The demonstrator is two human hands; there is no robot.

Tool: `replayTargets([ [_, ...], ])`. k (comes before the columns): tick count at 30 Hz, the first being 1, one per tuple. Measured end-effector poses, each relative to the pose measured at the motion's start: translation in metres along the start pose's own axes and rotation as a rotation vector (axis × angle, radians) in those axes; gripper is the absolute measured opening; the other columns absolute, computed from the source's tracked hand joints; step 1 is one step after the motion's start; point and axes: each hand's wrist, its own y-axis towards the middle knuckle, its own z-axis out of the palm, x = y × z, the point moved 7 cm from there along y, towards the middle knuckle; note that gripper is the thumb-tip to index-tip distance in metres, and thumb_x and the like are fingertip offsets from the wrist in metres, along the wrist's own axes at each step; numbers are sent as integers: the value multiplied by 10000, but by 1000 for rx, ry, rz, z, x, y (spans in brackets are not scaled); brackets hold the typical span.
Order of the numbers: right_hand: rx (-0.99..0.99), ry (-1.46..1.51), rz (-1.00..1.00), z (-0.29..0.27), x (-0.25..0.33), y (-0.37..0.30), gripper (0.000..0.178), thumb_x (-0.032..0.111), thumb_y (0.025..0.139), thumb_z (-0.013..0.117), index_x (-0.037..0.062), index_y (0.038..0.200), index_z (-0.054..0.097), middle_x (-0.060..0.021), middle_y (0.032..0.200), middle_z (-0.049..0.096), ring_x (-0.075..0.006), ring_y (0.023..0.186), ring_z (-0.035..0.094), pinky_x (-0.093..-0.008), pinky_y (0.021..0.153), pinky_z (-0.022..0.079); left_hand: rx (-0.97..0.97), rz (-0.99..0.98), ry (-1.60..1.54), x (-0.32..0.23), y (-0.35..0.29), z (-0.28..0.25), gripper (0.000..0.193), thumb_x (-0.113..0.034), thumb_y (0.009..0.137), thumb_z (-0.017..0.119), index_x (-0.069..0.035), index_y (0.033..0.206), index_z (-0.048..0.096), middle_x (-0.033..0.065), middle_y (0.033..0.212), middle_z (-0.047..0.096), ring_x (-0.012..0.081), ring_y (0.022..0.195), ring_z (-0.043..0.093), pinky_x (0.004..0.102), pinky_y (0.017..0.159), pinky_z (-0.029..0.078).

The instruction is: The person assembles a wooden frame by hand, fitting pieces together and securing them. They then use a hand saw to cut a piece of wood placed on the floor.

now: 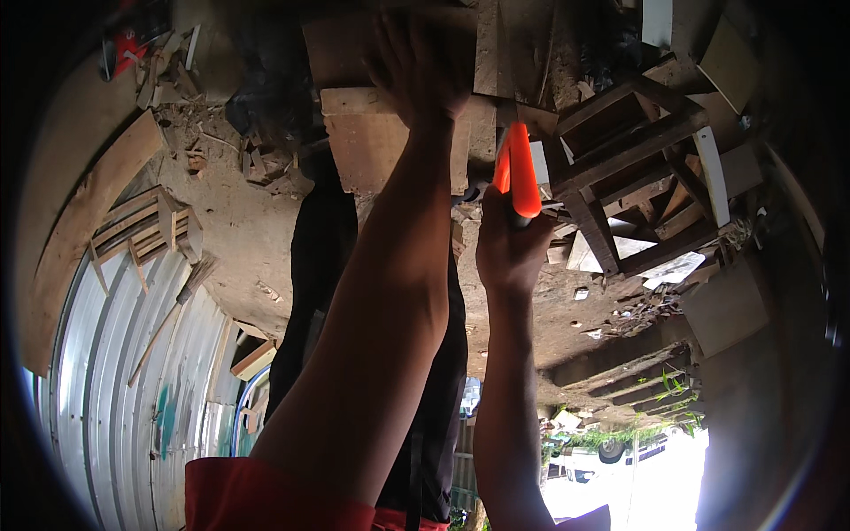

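Observation:
My left hand lies flat with its fingers stretched out on a dark brown wooden board at the top middle. Just below that board is a lighter wooden piece, partly behind my left forearm. To the right of it, my right hand is closed round the bright orange handle of what looks like a handsaw. The handle points up and away from me. Its blade is hard to make out against the dark wood and floor beyond.
A dark wooden frame stands at right among scrap boards. At left are a slatted wooden piece, a long-handled brush and corrugated metal sheeting. A black plastic bag lies near the board. Steps lie lower right.

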Motion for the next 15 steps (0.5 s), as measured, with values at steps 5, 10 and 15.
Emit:
replayTargets([
  [5,-43,-32,1,10,10,-2,284,136,891,659,-6,660,577,-97,518,570,-100,524,585,-340,494,428,45,12,89,4,-1,8,797,-422,902,565,-133,1557,214,191,1641,118,331,1533,110,611,1206,65],
  [10,-4,-109,-237,31,-71,-32,274,91,902,645,23,651,560,-82,526,543,-183,467,542,-343,490,424,-52,22,4,3,-4,10,742,-443,933,523,-152,1554,240,202,1632,155,347,1521,157,641,1192,85],
  [15,17,-117,-285,35,-88,-33,178,45,911,625,19,744,568,-88,593,556,-201,465,519,-334,475,406,-46,80,12,2,-2,10,716,-444,931,523,-118,1527,299,227,1622,168,381,1505,191,658,1176,106],
])
